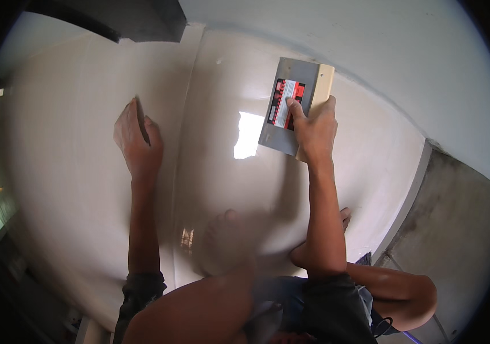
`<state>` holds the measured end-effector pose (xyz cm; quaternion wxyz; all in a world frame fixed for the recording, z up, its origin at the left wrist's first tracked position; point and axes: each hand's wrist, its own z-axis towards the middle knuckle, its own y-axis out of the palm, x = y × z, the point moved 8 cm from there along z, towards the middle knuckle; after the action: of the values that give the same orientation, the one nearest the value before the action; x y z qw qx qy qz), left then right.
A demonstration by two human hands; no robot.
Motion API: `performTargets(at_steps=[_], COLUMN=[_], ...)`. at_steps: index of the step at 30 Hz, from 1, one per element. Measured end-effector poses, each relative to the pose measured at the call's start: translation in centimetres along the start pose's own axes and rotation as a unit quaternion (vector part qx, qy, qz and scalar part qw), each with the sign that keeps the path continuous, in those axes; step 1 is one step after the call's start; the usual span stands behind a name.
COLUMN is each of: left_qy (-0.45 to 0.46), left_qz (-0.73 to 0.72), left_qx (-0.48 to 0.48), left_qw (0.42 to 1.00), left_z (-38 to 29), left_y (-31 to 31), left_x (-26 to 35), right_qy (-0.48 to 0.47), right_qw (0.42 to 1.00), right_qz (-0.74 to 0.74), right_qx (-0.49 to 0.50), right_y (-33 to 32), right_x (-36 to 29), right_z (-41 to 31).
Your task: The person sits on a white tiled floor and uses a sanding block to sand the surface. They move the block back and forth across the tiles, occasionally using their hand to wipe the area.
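My right hand [319, 133] grips a wide filling knife, with its fingers behind the pale handle [323, 86] and its thumb across the grey blade [298, 69]. A red, black and white label [288, 105] bearing writing is stuck on the blade. The blade faces left, above glossy beige floor tiles [227, 185]. To the left, my left hand [139, 137] is low over the tiles, fingertips pointing away from me. A dark sliver shows between its thumb and fingers; I cannot tell whether it is shadow or a thin object.
A pale wall [356, 51] meets the floor beyond the knife. A dark, box-like object [150, 21] juts in at the upper left. Rougher grey floor [447, 215] lies past a raised strip [408, 202] on the right. My bare feet and bent legs are below.
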<state>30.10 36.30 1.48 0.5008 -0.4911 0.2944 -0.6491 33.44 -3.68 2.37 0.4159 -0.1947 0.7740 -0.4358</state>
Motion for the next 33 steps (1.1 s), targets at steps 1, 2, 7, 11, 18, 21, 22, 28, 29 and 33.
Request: performTargets(at_steps=[1, 2, 7, 11, 18, 21, 22, 28, 29, 33], left_qy=[-0.003, -0.001, -0.018, -0.001, -0.006, -0.003, -0.001, 0.021, 0.013, 0.006], left_qz=[0.003, 0.004, 0.026, 0.012, 0.024, 0.024, 0.026, 0.029, 0.03, 0.021], left_qx=[-0.004, 0.003, 0.013, 0.007, 0.02, 0.025, 0.027, 0.03, 0.028, 0.018], left_qw=[1.0, 1.0, 0.999, 1.0, 0.999, 0.999, 0.999, 0.999, 0.999, 1.0], left_z=[-0.1, -0.2, 0.5, 0.2, 0.1, 0.5, 0.1, -0.2, -0.3, 0.2], left_y=[-0.1, -0.4, -0.5, 0.2, -0.7, -0.3, -0.3, -0.6, -0.6, -0.3], left_x=[-0.4, -0.6, 0.8, 0.4, 0.5, 1.1, 0.5, 0.2, 0.4, 0.3], right_qy=[0.001, -0.013, 0.094, 0.055, 0.093, 0.008, 0.042, 0.046, 0.059, 0.045], right_qw=[0.999, 1.0, 0.98, 0.998, 0.982, 0.994, 0.997, 0.994, 0.991, 0.998], right_qz=[-0.014, 0.013, 0.165, 0.025, 0.15, -0.013, -0.017, 0.05, 0.074, -0.017], right_qx=[-0.031, 0.006, 0.066, 0.029, 0.073, 0.112, 0.068, 0.085, 0.091, 0.051], right_y=[0.0, -1.0, -5.0, -0.4, -5.4, -3.5, -2.7, -4.9, -4.9, -2.5], right_x=[-0.5, 0.6, 10.0, 0.6, 9.4, 5.8, 2.5, 7.0, 7.8, 2.0], right_z=[0.0, 0.3, 2.2, 0.3, 2.3, 2.5, 1.6, 2.9, 2.9, 1.7])
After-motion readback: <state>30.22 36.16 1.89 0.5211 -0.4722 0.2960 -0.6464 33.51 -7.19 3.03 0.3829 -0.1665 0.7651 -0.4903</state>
